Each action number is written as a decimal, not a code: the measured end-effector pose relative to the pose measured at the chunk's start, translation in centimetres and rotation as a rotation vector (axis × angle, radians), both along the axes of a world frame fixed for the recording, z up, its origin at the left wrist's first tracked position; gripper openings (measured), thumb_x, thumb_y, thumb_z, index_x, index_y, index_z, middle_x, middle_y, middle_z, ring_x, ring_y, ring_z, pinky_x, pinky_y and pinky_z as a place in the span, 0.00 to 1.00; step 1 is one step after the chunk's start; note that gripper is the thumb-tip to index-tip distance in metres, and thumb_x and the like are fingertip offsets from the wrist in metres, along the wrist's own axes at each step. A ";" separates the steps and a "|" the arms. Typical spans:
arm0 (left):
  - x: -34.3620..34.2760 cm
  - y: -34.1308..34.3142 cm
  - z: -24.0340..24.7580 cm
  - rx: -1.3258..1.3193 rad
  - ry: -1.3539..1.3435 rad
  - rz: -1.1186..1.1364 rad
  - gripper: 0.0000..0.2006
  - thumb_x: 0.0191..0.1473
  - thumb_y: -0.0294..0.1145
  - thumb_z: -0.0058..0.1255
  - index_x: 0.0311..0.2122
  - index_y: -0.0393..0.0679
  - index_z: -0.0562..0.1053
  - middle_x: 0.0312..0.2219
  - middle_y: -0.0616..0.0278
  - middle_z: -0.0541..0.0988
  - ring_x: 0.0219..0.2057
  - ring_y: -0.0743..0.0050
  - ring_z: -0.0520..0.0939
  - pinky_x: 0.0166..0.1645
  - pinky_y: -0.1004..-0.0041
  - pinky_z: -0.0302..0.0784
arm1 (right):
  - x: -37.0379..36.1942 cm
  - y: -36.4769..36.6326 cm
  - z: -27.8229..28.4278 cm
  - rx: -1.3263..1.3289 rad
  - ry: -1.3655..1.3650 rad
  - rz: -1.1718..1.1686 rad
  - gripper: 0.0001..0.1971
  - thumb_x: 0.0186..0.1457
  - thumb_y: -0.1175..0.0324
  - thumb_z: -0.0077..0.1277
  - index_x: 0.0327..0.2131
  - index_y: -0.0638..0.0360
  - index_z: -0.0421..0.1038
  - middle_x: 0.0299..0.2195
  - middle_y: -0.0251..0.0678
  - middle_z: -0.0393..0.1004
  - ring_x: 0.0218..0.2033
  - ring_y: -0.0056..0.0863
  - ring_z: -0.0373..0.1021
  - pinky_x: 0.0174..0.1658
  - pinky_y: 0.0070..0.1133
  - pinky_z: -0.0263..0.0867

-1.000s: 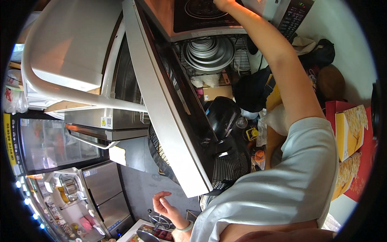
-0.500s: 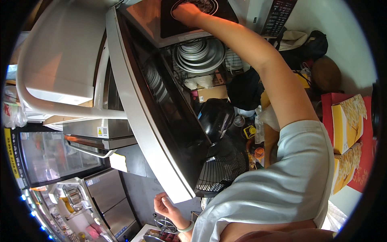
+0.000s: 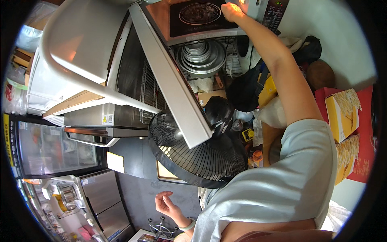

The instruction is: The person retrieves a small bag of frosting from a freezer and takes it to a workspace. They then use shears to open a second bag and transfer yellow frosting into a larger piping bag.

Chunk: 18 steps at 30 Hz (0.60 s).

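Note:
My right hand (image 3: pixel 232 12) is at the top, at the right edge of a black square panel (image 3: pixel 195 29) with a round patterned ring, inside what looks like an open microwave. Its fingers are curled and lit orange; whatever they may grip is hidden. The grey-framed door (image 3: pixel 177 90) of this appliance hangs open, seen nearly edge-on. To its right is a dark control panel (image 3: pixel 275 16) with a lit display. My left hand (image 3: pixel 167 203) is low at the left, loosely closed and holding nothing, over the grey floor.
A black fan (image 3: pixel 217 161) stands below the door's end. Nested metal pans (image 3: pixel 201 58) sit on a wire rack under the appliance. A steel cabinet with racks (image 3: pixel 151 86) is open at left. Yellow patterned boxes (image 3: pixel 342 117) are stacked at right; a glass-fronted fridge (image 3: pixel 56 149) stands at far left.
My right hand has moved right, from over the ring to the panel's right edge. The door has swung, and its glass no longer faces me; more of the fan shows. My left hand stays low.

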<state>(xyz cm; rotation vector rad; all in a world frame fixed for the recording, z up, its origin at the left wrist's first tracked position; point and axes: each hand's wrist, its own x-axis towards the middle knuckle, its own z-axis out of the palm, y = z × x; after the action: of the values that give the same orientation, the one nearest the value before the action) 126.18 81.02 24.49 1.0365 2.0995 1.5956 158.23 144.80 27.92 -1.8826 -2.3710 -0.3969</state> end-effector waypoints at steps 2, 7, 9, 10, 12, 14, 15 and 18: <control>-0.4 -0.7 -0.7 0.015 -0.016 -0.008 0.11 0.55 0.30 0.41 0.25 0.35 0.68 0.20 0.60 0.73 0.24 0.76 0.72 0.31 0.78 0.65 | 0.2 -2.1 0.6 -0.026 0.007 0.029 0.08 0.43 0.79 0.49 0.30 0.65 0.75 0.33 0.48 0.75 0.37 0.42 0.73 0.37 0.32 0.71; -1.3 -1.5 -1.3 0.061 -0.037 -0.068 0.10 0.56 0.29 0.42 0.25 0.35 0.68 0.21 0.61 0.73 0.24 0.77 0.71 0.31 0.78 0.65 | -0.1 -7.5 1.3 -0.097 0.049 0.283 0.06 0.41 0.78 0.48 0.24 0.62 0.75 0.26 0.46 0.75 0.26 0.37 0.72 0.30 0.28 0.68; -2.1 -1.6 -1.1 0.089 -0.037 -0.104 0.09 0.55 0.29 0.42 0.26 0.35 0.68 0.21 0.61 0.73 0.24 0.77 0.71 0.31 0.78 0.65 | 0.5 -10.2 2.5 -0.139 0.313 0.353 0.06 0.40 0.79 0.48 0.23 0.62 0.76 0.22 0.43 0.74 0.23 0.31 0.71 0.28 0.26 0.66; -2.5 -1.9 -1.0 0.102 -0.035 -0.119 0.09 0.55 0.29 0.42 0.26 0.36 0.68 0.21 0.61 0.73 0.24 0.77 0.71 0.31 0.79 0.65 | 0.9 -12.6 3.1 -0.137 0.561 0.362 0.06 0.40 0.79 0.47 0.22 0.62 0.76 0.21 0.42 0.74 0.22 0.28 0.70 0.27 0.24 0.65; -3.6 -2.8 -1.2 0.139 -0.011 -0.150 0.09 0.56 0.29 0.42 0.26 0.36 0.67 0.20 0.61 0.73 0.23 0.77 0.71 0.31 0.79 0.64 | 1.2 -18.0 3.9 -0.279 1.016 0.287 0.05 0.47 0.79 0.48 0.27 0.67 0.74 0.24 0.36 0.75 0.25 0.21 0.69 0.30 0.19 0.65; -4.5 -4.0 -1.0 0.167 -0.009 -0.170 0.09 0.56 0.29 0.42 0.26 0.36 0.67 0.20 0.61 0.73 0.23 0.78 0.71 0.31 0.79 0.64 | 1.2 -23.4 4.9 -0.556 1.524 0.248 0.07 0.47 0.81 0.46 0.30 0.66 0.73 0.29 0.35 0.74 0.30 0.23 0.71 0.37 0.19 0.65; -4.8 -4.6 -0.8 0.174 -0.019 -0.177 0.09 0.56 0.29 0.42 0.26 0.36 0.68 0.20 0.61 0.73 0.23 0.78 0.71 0.31 0.79 0.64 | 1.5 -26.0 5.0 -0.652 1.734 0.286 0.08 0.47 0.82 0.46 0.32 0.65 0.73 0.30 0.35 0.74 0.32 0.24 0.71 0.39 0.20 0.66; -6.0 -7.0 -0.8 0.190 0.008 -0.198 0.11 0.57 0.31 0.41 0.26 0.36 0.67 0.20 0.61 0.73 0.23 0.78 0.71 0.31 0.79 0.65 | 1.5 -33.3 5.4 -0.824 1.983 0.407 0.09 0.46 0.81 0.46 0.33 0.64 0.72 0.33 0.35 0.75 0.36 0.25 0.72 0.43 0.21 0.66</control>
<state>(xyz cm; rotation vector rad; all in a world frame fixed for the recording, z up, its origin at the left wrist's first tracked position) 120.16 73.98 23.72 1.2705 1.8117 1.7156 159.77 111.52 33.30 -0.6750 -1.1483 1.7315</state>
